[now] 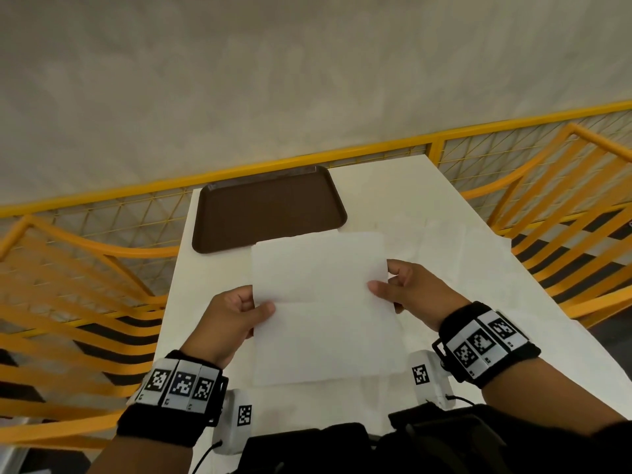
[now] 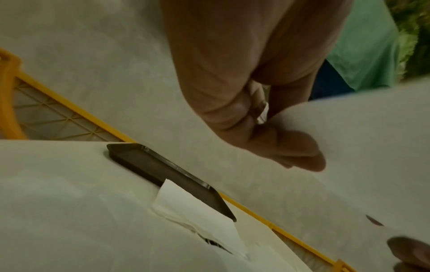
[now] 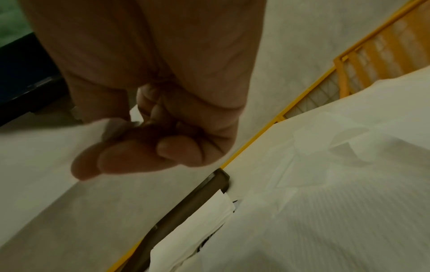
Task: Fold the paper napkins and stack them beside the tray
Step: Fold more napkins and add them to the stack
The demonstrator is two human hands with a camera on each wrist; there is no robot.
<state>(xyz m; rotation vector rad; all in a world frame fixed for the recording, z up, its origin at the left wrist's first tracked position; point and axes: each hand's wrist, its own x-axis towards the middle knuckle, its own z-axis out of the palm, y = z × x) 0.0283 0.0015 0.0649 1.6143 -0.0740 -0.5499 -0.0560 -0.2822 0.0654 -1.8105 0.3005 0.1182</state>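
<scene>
A white paper napkin (image 1: 325, 309) is held opened out flat above the white table, a faint crease across its middle; its far edge overlaps the near rim of the brown tray (image 1: 266, 208). The tray lies at the table's far left; more white napkins (image 3: 200, 231) lie against its edge.

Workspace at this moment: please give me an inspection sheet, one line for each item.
Surface: white table, with pale napkins lying loose on its right part.
Job's things: one unfolded paper napkin held up between both hands; brown tray at the far left of the table, nothing seen in it; another napkin lies against the tray's near edge.
Clutter: nothing seen.
Hands: left hand pinches the napkin's left edge; right hand pinches its right edge.
Cables: thin black leads run from the white wrist units.
Surroundings: yellow mesh fence behind the table; orange slatted chairs on both sides.
</scene>
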